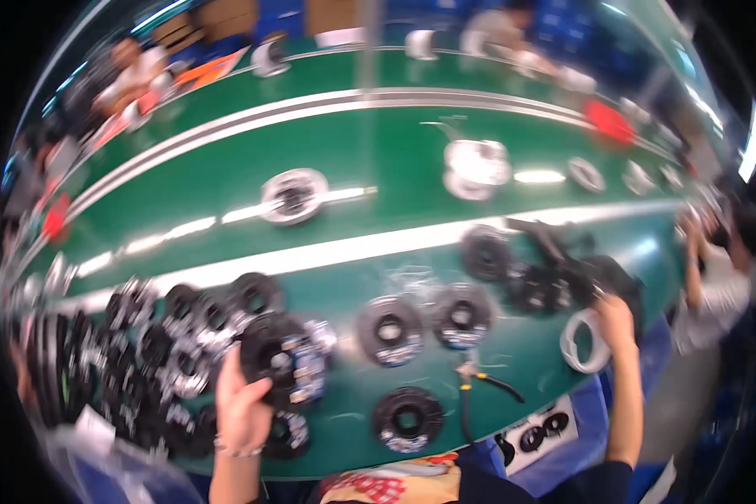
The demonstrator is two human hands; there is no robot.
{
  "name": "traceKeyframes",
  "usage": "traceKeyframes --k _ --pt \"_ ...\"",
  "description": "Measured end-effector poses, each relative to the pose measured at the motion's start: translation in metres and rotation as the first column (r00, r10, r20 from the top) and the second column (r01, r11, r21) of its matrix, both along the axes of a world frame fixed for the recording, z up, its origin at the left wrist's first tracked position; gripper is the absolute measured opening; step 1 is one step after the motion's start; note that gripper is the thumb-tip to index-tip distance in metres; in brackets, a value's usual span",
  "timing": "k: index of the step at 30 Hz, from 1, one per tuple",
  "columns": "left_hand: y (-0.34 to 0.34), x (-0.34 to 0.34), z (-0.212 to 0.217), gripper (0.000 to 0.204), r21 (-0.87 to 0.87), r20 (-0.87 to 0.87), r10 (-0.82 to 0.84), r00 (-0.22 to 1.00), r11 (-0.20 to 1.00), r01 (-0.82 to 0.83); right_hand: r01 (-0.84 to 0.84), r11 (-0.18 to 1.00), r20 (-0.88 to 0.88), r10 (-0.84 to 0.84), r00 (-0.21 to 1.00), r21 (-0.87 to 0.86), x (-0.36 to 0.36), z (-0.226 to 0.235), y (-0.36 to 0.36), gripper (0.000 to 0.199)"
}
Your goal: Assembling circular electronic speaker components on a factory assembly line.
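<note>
Black ring part (279,359) gripped in left hand (242,407), forearm upright | right hand (615,317) stretched far out, fingers on black parts pile (563,277), grip unclear | white tape roll (586,340) beside wrist

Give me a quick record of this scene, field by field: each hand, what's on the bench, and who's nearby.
left hand: grips a black ring-shaped part
right hand: reaches into a dark parts heap, beside a white tape roll
bench: green, white stripes
loose parts: three black discs in front
left pile: many black rings
nearby: another person on the right
</note>
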State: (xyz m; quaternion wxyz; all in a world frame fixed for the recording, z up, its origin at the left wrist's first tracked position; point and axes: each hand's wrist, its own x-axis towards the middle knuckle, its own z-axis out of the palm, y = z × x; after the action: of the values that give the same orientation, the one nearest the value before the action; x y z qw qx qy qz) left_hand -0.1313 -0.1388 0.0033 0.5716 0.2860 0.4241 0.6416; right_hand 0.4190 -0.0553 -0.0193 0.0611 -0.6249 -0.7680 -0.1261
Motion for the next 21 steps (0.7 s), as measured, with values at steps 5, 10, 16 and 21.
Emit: traceKeyframes --k 5,10,16,21 --pt "-0.029 0.005 -0.008 0.056 0.116 -0.113 0.229 0.967 0.97 -0.216 -0.211 0.907 0.01 0.222 0.975 0.365 0.015 0.031 0.011 0.015" --pt "-0.025 0.027 -0.031 0.059 0.263 -0.28 0.374 0.884 0.915 -0.304 -0.051 0.853 -0.518 0.362 0.775 0.519 -0.145 0.066 0.033 0.012" --pt "-0.019 0.045 -0.039 0.061 0.307 -0.268 0.356 0.895 0.912 -0.271 -0.404 0.876 -0.855 0.405 0.323 0.263 -0.332 0.056 0.003 0.02" --pt "-0.023 0.043 -0.053 0.063 0.302 -0.16 0.354 0.921 0.906 -0.296 -0.455 0.883 -0.922 0.266 0.283 0.115 -0.366 0.028 -0.009 0.024"
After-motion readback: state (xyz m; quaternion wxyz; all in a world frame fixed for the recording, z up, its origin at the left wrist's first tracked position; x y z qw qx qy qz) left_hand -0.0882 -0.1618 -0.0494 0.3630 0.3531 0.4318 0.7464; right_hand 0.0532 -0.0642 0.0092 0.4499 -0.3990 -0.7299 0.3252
